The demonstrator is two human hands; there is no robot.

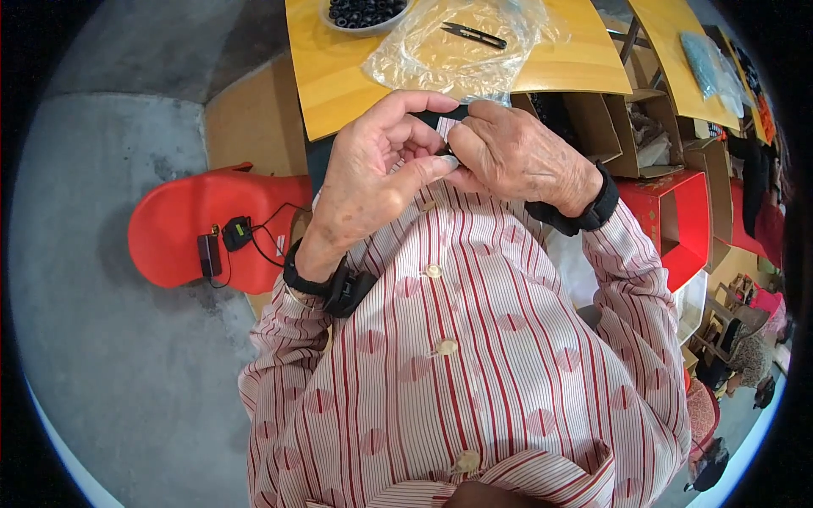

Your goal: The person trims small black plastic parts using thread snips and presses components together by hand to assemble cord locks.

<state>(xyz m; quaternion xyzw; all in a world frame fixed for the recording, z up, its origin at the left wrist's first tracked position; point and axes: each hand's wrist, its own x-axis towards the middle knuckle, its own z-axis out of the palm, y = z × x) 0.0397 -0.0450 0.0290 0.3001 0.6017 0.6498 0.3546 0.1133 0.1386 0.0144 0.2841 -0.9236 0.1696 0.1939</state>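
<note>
My left hand (373, 165) and my right hand (515, 152) meet in front of my chest, just off the near edge of the yellow table (334, 102). Between their fingertips is a small dark piece (447, 152), mostly covered; its kind is too hidden to tell. The left thumb presses against it, while the left index finger arches above. The right fingers are curled in tightly, pinching at the same spot. Beyond my hands, black-handled thread snips (474, 35) lie on a crumpled clear plastic bag (398, 55). A pale bowl (368, 31) holds many small black rings.
On my left stands a red plastic chair (169, 224) carrying a black adapter (237, 232) and cables. Cardboard boxes (597, 127) and a red box (690, 224) sit on the right. Further right, another yellow table (669, 51) holds bagged items, and other people sit nearby.
</note>
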